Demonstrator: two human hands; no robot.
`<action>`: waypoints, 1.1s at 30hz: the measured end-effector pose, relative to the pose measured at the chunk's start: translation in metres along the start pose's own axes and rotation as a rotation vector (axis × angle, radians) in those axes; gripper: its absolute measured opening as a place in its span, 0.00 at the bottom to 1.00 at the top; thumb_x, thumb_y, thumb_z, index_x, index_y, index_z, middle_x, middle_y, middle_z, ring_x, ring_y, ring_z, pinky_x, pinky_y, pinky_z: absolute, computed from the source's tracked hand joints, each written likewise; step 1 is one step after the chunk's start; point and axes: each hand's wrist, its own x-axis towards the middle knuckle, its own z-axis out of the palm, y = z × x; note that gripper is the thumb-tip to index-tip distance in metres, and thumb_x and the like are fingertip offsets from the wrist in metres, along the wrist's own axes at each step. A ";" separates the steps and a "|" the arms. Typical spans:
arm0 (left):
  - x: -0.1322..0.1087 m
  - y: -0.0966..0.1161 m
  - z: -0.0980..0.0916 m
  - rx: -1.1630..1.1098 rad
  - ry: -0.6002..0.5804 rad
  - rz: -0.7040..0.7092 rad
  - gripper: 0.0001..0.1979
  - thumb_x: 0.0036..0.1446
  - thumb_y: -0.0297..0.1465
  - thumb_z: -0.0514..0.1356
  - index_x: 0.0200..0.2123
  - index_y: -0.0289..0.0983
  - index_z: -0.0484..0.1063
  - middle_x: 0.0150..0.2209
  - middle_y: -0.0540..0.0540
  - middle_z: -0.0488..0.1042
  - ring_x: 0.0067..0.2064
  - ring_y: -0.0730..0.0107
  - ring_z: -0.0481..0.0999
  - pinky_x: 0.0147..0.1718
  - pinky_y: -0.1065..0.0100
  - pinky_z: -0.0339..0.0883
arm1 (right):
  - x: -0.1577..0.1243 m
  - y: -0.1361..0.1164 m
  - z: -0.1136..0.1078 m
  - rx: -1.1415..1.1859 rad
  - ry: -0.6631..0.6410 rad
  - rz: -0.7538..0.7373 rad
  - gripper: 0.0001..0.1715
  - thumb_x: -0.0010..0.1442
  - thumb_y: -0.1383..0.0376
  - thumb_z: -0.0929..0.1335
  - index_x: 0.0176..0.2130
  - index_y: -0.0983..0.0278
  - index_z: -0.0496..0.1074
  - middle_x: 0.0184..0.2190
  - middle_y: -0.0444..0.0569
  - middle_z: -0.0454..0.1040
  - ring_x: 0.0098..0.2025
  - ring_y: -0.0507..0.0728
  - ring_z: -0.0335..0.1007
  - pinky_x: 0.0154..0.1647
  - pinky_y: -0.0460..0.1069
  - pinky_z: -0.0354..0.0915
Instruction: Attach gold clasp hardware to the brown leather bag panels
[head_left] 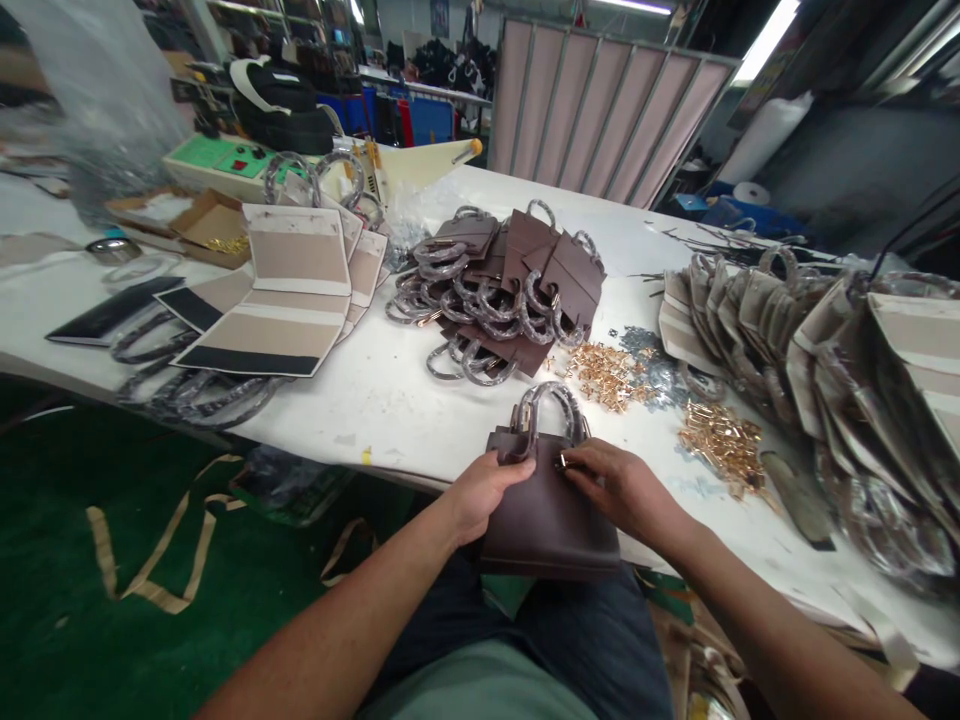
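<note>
While the left hand point(480, 495) is gripping one brown piece point(547, 525), the right hand point(619, 485) is pinching its gold fitting point(562, 461); a pile point(517, 280) is lying untouched at centre frame

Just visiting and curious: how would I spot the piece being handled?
Find the long white table, then its near edge. There the left hand and right hand hold a dark brown bag panel with a plastic-wrapped loop handle. Unlike the brown pile farther back, it lies alone.
</note>
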 end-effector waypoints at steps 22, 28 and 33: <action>-0.003 0.001 0.009 0.018 0.079 0.032 0.20 0.48 0.36 0.74 0.43 0.33 0.80 0.36 0.41 0.83 0.38 0.59 0.81 0.47 0.59 0.72 | -0.002 0.001 0.003 -0.156 -0.089 -0.042 0.19 0.74 0.60 0.61 0.53 0.59 0.78 0.40 0.54 0.79 0.39 0.60 0.77 0.39 0.52 0.70; -0.003 0.001 0.010 0.044 0.112 0.055 0.21 0.46 0.36 0.75 0.41 0.32 0.80 0.35 0.41 0.83 0.36 0.61 0.81 0.43 0.62 0.72 | -0.005 -0.006 0.019 -0.294 0.063 -0.038 0.17 0.72 0.61 0.63 0.51 0.63 0.78 0.40 0.54 0.80 0.37 0.58 0.78 0.37 0.50 0.69; -0.002 0.001 0.008 0.066 0.120 0.041 0.20 0.45 0.37 0.75 0.40 0.33 0.80 0.35 0.41 0.83 0.35 0.62 0.81 0.42 0.62 0.72 | -0.004 -0.001 0.022 -0.295 0.143 -0.083 0.13 0.71 0.62 0.65 0.47 0.62 0.78 0.37 0.51 0.79 0.34 0.55 0.76 0.34 0.48 0.67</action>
